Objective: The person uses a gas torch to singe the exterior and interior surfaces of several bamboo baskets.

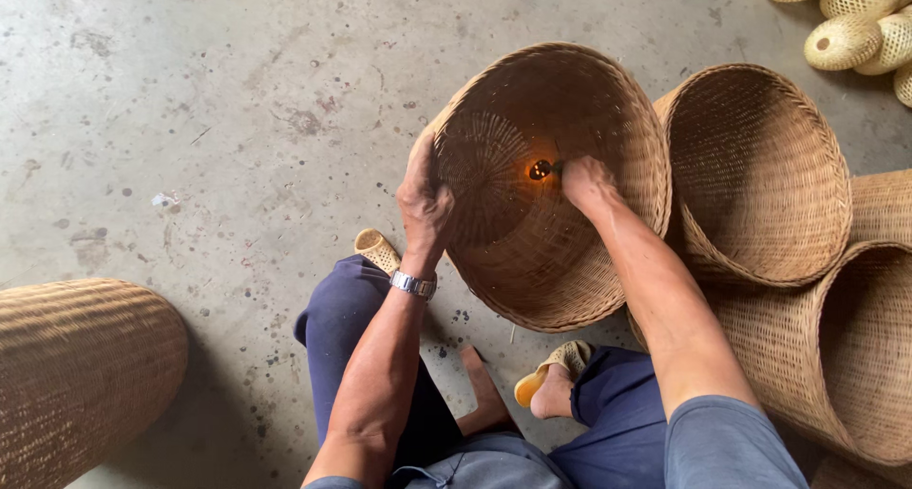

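Observation:
A large woven rattan basket (608, 261) lies tilted on its side on the concrete floor, its open mouth facing me. My left hand (424, 199) grips its rim on the left side; a metal watch sits on that wrist. My right hand (587, 180) reaches inside the basket and holds a small tool with a glowing orange flame (540, 170) at its tip, close to the woven bottom. The tool itself is mostly hidden by my fingers.
A second open basket (760, 166) lies just right of the first, and more woven baskets (855, 347) are at the right edge. Another woven piece (81, 375) sits lower left. Small pale woven items (855, 24) are at top right. My knees and sandalled feet are below the basket.

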